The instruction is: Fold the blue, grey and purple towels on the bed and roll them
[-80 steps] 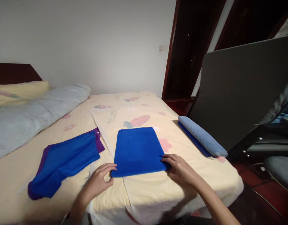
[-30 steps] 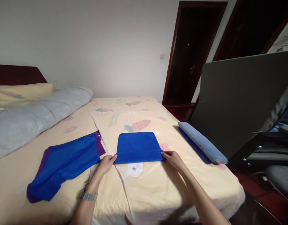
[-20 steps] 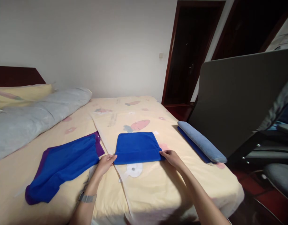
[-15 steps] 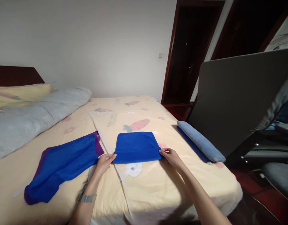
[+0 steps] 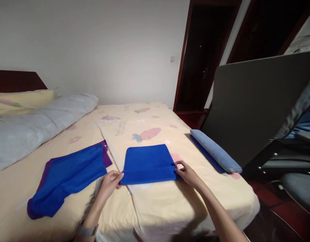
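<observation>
A blue towel [image 5: 147, 161] lies folded into a rough rectangle on the bed, with a crease running across its near part. My left hand [image 5: 111, 181] pinches its near left corner between thumb and fingers. At the near right edge, my right hand [image 5: 186, 172] pinches the cloth. Left of my left hand, blue cloth [image 5: 71, 176] is spread over purple cloth [image 5: 109, 158], both somewhat wrinkled.
The bed [image 5: 160, 215] has a pale yellow carrot-print sheet. A rolled light-blue towel [image 5: 214, 149] lies on dark-blue cloth by its right edge. A grey quilt [image 5: 43, 122] and a yellow pillow [image 5: 26, 101] are at left. A large grey panel [image 5: 258, 104] stands at right.
Both hands have drawn the folded blue towel a little toward me. Its near edge sits lower, and more of the crease shows. The other cloths have stayed put.
</observation>
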### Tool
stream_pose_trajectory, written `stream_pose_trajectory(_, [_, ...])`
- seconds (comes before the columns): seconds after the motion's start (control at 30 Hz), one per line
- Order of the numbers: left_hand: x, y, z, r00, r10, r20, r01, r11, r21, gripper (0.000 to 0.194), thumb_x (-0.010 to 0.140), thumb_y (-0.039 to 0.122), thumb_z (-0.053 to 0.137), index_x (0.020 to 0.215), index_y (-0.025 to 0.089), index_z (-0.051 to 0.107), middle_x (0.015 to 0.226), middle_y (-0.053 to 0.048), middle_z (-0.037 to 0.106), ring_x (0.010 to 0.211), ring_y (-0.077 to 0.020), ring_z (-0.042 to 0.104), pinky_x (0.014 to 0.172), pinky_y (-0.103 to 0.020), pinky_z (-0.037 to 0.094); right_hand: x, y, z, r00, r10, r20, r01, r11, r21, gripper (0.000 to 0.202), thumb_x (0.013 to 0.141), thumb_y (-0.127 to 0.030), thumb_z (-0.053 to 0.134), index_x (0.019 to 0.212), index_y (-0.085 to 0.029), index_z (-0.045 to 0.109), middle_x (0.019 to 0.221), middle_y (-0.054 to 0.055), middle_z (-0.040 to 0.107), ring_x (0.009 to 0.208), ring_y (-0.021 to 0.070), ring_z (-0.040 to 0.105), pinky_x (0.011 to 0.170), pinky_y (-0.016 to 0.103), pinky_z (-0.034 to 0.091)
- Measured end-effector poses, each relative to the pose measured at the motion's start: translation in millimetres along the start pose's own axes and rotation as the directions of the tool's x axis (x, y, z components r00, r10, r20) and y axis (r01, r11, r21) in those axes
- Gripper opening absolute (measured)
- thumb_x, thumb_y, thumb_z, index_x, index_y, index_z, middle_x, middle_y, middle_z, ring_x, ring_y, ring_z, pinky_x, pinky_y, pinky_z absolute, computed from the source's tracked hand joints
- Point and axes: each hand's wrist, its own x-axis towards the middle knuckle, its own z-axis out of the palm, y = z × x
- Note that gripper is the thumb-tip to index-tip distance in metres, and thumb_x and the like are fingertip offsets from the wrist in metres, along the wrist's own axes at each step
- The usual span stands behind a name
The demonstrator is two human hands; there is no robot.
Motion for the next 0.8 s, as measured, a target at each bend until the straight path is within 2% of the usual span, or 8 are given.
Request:
stream_pose_trajectory(0.13, [-8.6,0.4,-3.2,0.999,0.014,0.044,-0.013,0.999,-0.036,0.052,0.060,0.067,0.069,0.078,0.020,0.055,0.064,0.002,0.063,0.059,-0.0159,0.063,0.054,-0.025,0.053,-8.7,-4.4,-1.7,0.998,-0.058,-0.032,0.053,0.990,-0.134,0.026,0.082,-0.041,0.056,0.102,-0.025,0.060,0.059,-0.005,0.058,0.056,0.0159,0.054,0.054,0.024,0.036])
stream_pose_trajectory(0.3, [-13.4,-2.3,-6.2,0.991,0.054,0.120,-0.056,0.998,0.016,0.046,0.067,0.065,0.064,0.066,0.023,0.048,0.051,0.006,0.052,0.048,-0.0140,0.057,0.054,-0.026,0.050,-16.1,-2.3,-0.4,0.997,-0.079,-0.003,0.077,0.977,-0.199,0.020,0.085,-0.040,0.055,0.098,-0.026,0.059,0.056,-0.005,0.056,0.054,0.0161,0.052,0.053,0.024,0.034])
stream_pose_trajectory(0.37, [-15.8,-2.1,-4.9,0.987,0.084,0.137,-0.097,0.991,0.095,0.043,0.071,0.062,0.061,0.063,0.024,0.045,0.046,0.007,0.049,0.045,-0.0143,0.055,0.053,-0.025,0.048,-17.6,0.1,1.3,0.997,-0.083,0.011,0.083,0.969,-0.233,0.016,0.086,-0.037,0.054,0.097,-0.026,0.059,0.055,-0.005,0.056,0.053,0.0160,0.052,0.053,0.024,0.033])
stream_pose_trajectory(0.47, [-19.6,1.2,-3.4,0.984,0.124,0.128,-0.155,0.949,0.273,0.034,0.077,0.054,0.058,0.064,0.024,0.048,0.045,0.005,0.054,0.046,-0.0166,0.058,0.051,-0.023,0.041,-19.3,0.9,1.4,0.996,-0.086,0.017,0.087,0.953,-0.290,0.013,0.088,-0.034,0.054,0.098,-0.027,0.060,0.062,-0.004,0.063,0.058,0.0168,0.057,0.057,0.025,0.036])
stream_pose_trajectory(0.6, [-21.5,5.0,-5.6,0.977,0.198,0.082,-0.214,0.865,0.454,0.025,0.079,0.044,0.060,0.065,0.023,0.056,0.060,0.000,0.066,0.062,-0.0207,0.065,0.057,-0.025,0.042,-23.4,-4.6,-2.7,0.990,-0.127,-0.059,0.086,0.885,-0.459,0.016,0.087,-0.032,0.059,0.100,-0.026,0.066,0.081,0.004,0.066,0.073,0.0209,0.063,0.067,0.028,0.043])
stream_pose_trajectory(0.67, [-21.9,6.3,-7.3,0.951,0.306,0.040,-0.283,0.813,0.510,0.021,0.080,0.040,0.062,0.069,0.022,0.063,0.076,-0.005,0.071,0.075,-0.0233,0.067,0.069,-0.028,0.047,-27.3,-10.3,-4.2,0.972,-0.218,-0.091,0.131,0.819,-0.558,0.018,0.086,-0.032,0.062,0.101,-0.025,0.070,0.094,0.009,0.065,0.086,0.0257,0.063,0.077,0.033,0.046])
stream_pose_trajectory(0.7, [-22.6,7.2,-7.8,0.925,0.378,0.030,-0.337,0.781,0.526,0.019,0.081,0.039,0.062,0.073,0.022,0.066,0.085,-0.006,0.071,0.082,-0.0245,0.068,0.076,-0.030,0.049,-29.7,-13.7,-4.3,0.956,-0.282,-0.086,0.180,0.790,-0.587,0.019,0.087,-0.031,0.061,0.101,-0.025,0.071,0.101,0.011,0.063,0.092,0.0278,0.062,0.082,0.036,0.047])
stream_pose_trajectory(0.8, [-26.7,10.8,-7.8,0.839,0.532,0.120,-0.511,0.690,0.514,0.023,0.086,0.040,0.059,0.091,0.024,0.073,0.106,-0.009,0.070,0.105,-0.0264,0.063,0.097,-0.033,0.046,-38.4,-24.0,-2.7,0.887,-0.462,0.019,0.392,0.728,-0.563,0.024,0.090,-0.029,0.056,0.108,-0.024,0.071,0.119,0.012,0.058,0.108,0.0295,0.057,0.095,0.041,0.046])
